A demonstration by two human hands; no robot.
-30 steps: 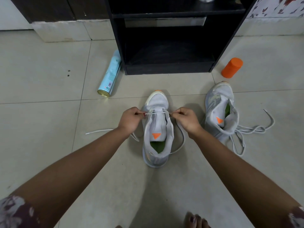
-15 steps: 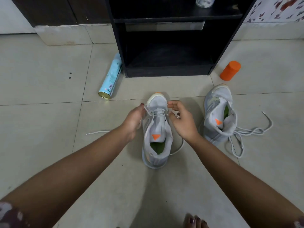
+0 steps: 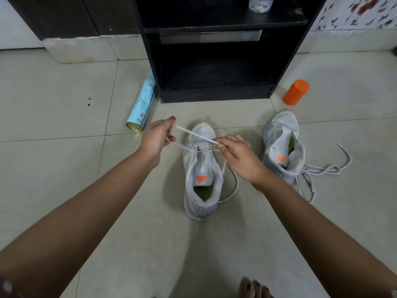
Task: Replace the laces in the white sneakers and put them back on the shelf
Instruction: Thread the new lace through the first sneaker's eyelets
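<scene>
A white sneaker (image 3: 202, 181) with an orange tongue mark stands on the floor in front of me, toe toward the black shelf (image 3: 217, 61). A white lace (image 3: 193, 134) runs through its front eyelets. My left hand (image 3: 158, 137) grips the lace to the left of the toe and holds it taut. My right hand (image 3: 237, 153) pinches the lace's other end just right of the eyelets. More lace loops on the floor by the sneaker's right side. The second sneaker (image 3: 283, 145) lies at the right with its loose lace (image 3: 322, 168) spread on the tiles.
A pale blue spray can (image 3: 142, 104) lies on the floor left of the shelf. An orange cylinder (image 3: 296, 92) stands at the shelf's right. A jar (image 3: 260, 3) sits on the upper shelf board. My toes (image 3: 253, 287) show at the bottom edge.
My left hand has moved out to the left and up, drawing the lace taut. My right hand has shifted to the lace end over the eyelets.
</scene>
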